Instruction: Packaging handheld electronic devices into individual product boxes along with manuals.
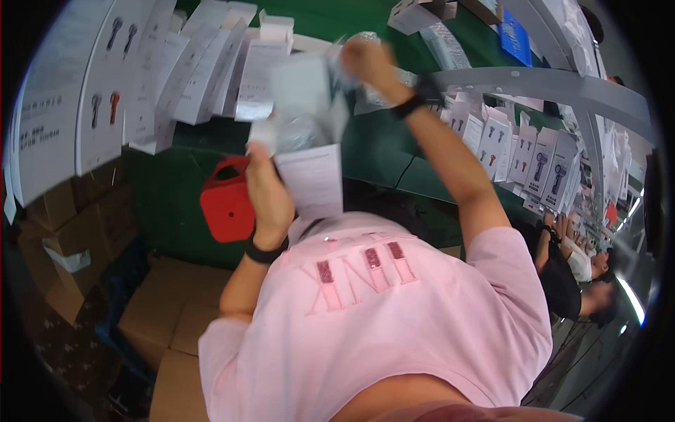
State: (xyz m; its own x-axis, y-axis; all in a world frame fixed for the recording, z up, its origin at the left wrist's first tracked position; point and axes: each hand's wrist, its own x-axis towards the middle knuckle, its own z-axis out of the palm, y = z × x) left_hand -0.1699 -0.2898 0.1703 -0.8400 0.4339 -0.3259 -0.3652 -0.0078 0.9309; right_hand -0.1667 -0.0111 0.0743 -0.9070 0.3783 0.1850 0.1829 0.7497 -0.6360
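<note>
My left hand (269,193) grips the side of an upright white carton (313,179), its fingers wrapped round the edge. The carton's top flaps stand up, and a clear plastic-wrapped item (301,132) shows in its mouth. Beyond the carton, to the right, my right hand (369,65) is raised and smeared by motion. Some shiny clear plastic appears beside its fingers, but whether they hold it is too blurred to make out. Both wrists wear dark bands.
White printed cartons (204,77) stand in a row at the left, and more cartons (538,162) stand at the right. A red plastic piece with a handle opening (228,207) hangs near my left hand. A grey metal bar (534,79) crosses at right. Brown boxes (165,302) sit low left. Co-workers (562,281) are far right.
</note>
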